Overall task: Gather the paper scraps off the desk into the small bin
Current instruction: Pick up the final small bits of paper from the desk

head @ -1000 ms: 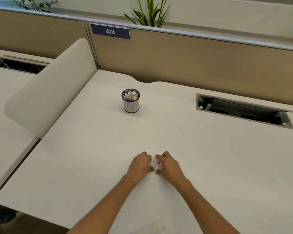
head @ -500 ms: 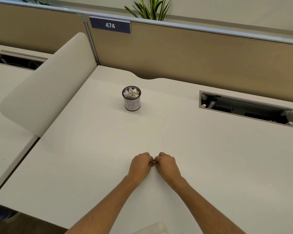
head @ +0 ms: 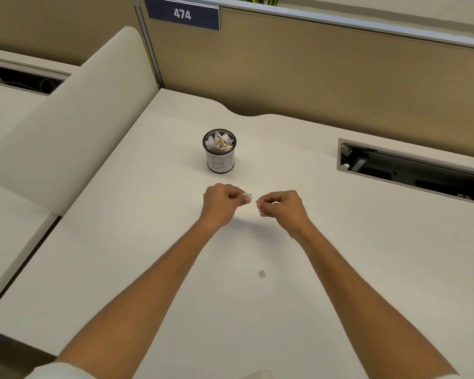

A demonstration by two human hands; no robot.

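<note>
Both hands up over the cream-white table (head: 340, 269), just near of the small black mesh bin (head: 219, 157) with its white paper label, crumpled scraps heaped to its rim. Left hand (head: 220, 203) pinches a tiny white scrap (head: 247, 196); right hand (head: 281, 207) curls shut a little apart. One small grey-white paper bit (head: 262, 274) lies between the forearms.

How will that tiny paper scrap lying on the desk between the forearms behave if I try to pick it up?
The scrap looks flat and very small, so it is probably very light and may slide on the smooth desk rather than lift. It likely needs a fingertip pinch at an edge. Being thin paper, it should bend easily and could drift in moving air.
</note>
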